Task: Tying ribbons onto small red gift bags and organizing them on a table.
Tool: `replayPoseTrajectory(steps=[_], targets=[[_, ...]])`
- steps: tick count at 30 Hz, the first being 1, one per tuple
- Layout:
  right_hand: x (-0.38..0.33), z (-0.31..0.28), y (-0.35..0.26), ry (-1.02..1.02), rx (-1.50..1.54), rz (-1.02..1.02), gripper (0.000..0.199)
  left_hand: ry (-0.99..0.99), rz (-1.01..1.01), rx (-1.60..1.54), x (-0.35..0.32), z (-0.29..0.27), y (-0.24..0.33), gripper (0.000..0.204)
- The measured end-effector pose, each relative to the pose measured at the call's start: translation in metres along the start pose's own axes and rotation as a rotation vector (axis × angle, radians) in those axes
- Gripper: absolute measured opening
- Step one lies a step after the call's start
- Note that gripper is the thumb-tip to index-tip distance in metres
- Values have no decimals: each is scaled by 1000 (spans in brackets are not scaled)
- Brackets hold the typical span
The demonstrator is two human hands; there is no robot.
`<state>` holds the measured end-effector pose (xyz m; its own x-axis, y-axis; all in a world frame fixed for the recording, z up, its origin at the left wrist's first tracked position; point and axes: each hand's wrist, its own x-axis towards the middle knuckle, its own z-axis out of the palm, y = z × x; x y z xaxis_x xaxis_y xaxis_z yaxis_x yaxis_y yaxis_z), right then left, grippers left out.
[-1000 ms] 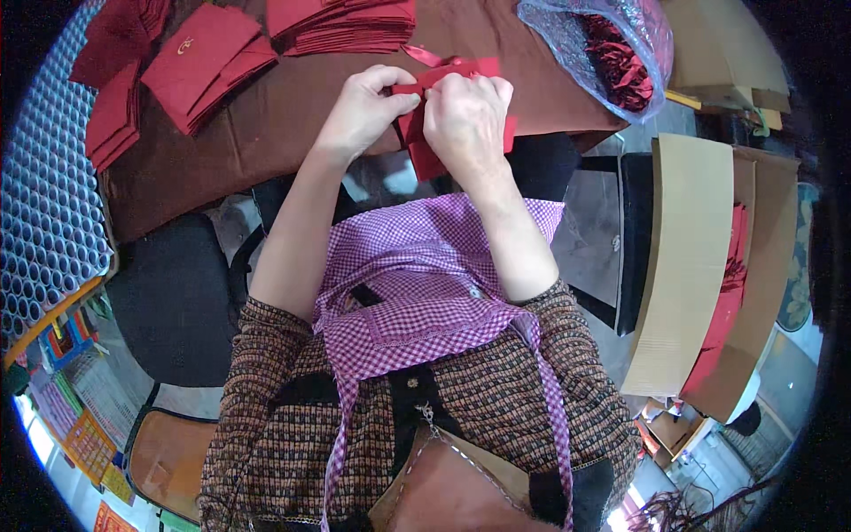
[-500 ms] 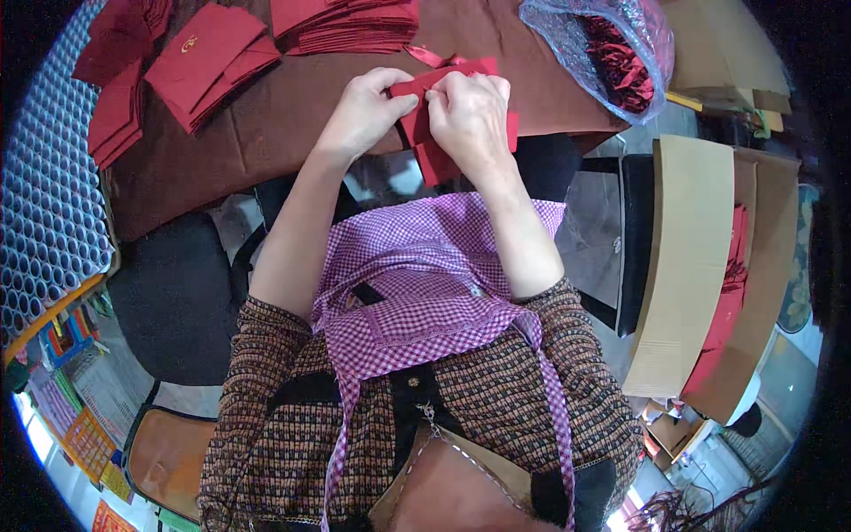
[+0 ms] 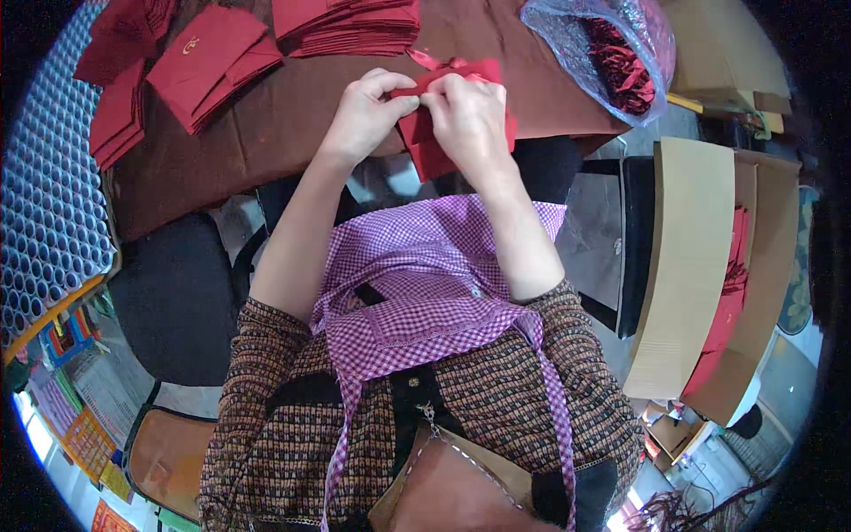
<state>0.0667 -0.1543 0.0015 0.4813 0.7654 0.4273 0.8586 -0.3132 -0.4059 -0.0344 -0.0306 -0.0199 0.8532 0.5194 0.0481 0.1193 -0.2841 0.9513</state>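
A flat red paper packet [image 3: 427, 158] with a red ribbon [image 3: 432, 60] at its far side lies at the near edge of the brown-covered table, partly overhanging it. My left hand [image 3: 370, 111] pinches at the packet's upper left edge, thumb against forefinger. Close beside it, my right hand [image 3: 465, 111] grips the packet from above with bent fingers, hiding much of its middle. The fingertips of both hands nearly meet. What exactly they pinch, paper or ribbon, is too small to tell.
Stacks of red packets [image 3: 350, 28] lie at the back, with more packets [image 3: 208, 66] at the left. A clear plastic bag [image 3: 554, 44] holds red ribbons [image 3: 623, 75]. A cardboard box [image 3: 687, 257] with red pieces stands right; a black chair [image 3: 173, 293] is left.
The packet has tilted slightly and its near end has drawn up a little. My right hand's fingers have shifted slightly left, closer to my left fingertips.
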Motion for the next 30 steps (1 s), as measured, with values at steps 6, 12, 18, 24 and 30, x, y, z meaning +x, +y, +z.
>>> replayPoseTrajectory(steps=[6,12,18,24,30], targets=[[4,-29,-1,-92,168,34,23,37,7,-77,-3,0,-2,24],[6,-36,7,-63,-60,-240,18,51,116,21,-8,6,7,18],[-1,-32,14,-56,-52,-302,15,-88,10,144,-6,-5,18,24],[-2,-30,12,-57,-30,-334,15,-226,-128,138,2,-12,23,30],[-2,-39,12,-96,-26,-385,14,-387,-299,-54,12,-13,24,19]])
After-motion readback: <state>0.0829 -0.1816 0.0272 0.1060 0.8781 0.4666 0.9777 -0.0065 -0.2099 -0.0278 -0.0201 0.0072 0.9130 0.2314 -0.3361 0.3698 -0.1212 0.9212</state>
